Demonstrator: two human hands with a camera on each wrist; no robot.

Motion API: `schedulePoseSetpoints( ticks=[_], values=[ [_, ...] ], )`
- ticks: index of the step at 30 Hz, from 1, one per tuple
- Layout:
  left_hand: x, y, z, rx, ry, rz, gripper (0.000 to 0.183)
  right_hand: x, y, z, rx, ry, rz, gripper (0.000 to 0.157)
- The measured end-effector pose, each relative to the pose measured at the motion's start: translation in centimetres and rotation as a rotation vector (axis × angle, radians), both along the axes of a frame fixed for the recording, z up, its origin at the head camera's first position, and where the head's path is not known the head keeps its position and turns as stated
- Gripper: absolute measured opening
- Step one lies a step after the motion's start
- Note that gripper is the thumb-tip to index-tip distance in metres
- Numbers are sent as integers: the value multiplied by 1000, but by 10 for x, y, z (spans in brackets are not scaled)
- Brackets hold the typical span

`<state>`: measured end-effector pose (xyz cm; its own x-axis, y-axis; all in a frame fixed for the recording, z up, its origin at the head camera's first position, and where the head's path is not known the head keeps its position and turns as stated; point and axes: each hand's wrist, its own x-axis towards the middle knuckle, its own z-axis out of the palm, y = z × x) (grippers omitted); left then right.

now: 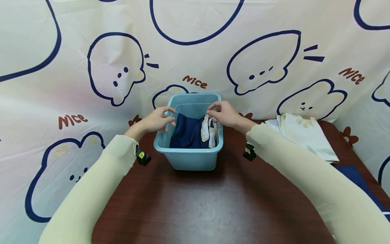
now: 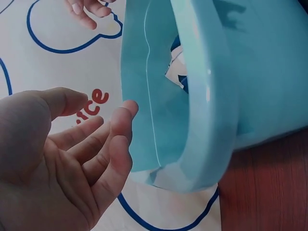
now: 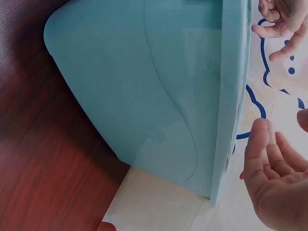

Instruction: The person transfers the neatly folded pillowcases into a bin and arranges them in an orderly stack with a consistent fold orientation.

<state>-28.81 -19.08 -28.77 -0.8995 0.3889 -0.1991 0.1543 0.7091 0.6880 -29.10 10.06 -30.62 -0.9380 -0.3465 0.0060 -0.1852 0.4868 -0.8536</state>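
A light blue plastic bin (image 1: 193, 159) stands on the dark table near the wall. Inside it lie a navy cloth (image 1: 187, 130) and, along the right side, a white, tan and navy patterned cloth (image 1: 208, 130). Over the bin's left rim is my left hand (image 1: 157, 119), its fingers loosely bent and nothing between them. My right hand (image 1: 224, 113) hovers above the right rim, thumb and fingers slightly curved around air. In the left wrist view the left hand (image 2: 72, 154) shows an empty palm; in the right wrist view the right hand (image 3: 274, 168) is likewise empty.
Folded white cloths (image 1: 304, 134) lie on the table's right side, and a navy cloth (image 1: 359, 179) is nearer me by the right edge. A cartoon-printed sheet (image 1: 189, 61) hangs right behind the bin. The reddish-brown tabletop (image 1: 195, 203) stretches in front.
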Motion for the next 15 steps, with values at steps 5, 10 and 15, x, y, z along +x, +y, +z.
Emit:
schedulePoseSetpoints(
  ticks=[5,10,15],
  values=[
    [4,3,1,33,20,-21,42,6,7,3,-51,-9,16,31],
    [11,11,2,47,43,-50,40,11,15,4,-84,14,13,30],
    [15,17,3,35,65,-64,38,16,23,6,-104,45,25,30]
  ],
)
